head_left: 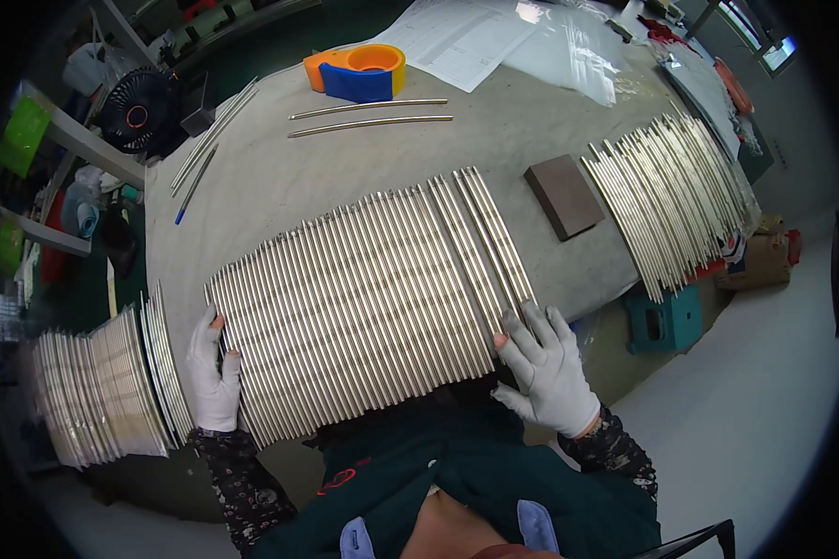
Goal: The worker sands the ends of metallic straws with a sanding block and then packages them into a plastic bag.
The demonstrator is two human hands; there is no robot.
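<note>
A wide row of slim, shiny metal rods [345, 307] lies side by side along the near edge of the table. At its left end my left hand [215, 371], in a white glove with some bare fingertips, rests against the outermost rods, thumb and finger apart. My right hand [552, 373], gloved alike, has its fingers spread over the near ends of the rods at the right end. There, a few rods [492, 238] stand slightly apart from the packed row, with narrow gaps between them. Neither hand is closed around a rod.
A dark brown block [564, 196] lies right of the row, beside a heap of rods [671, 191]. Wrapped rod bundles [103, 387] stand at left. Farther back are two loose rods [371, 121], an orange-and-blue tape dispenser [359, 73], a pen [196, 184] and papers [466, 42].
</note>
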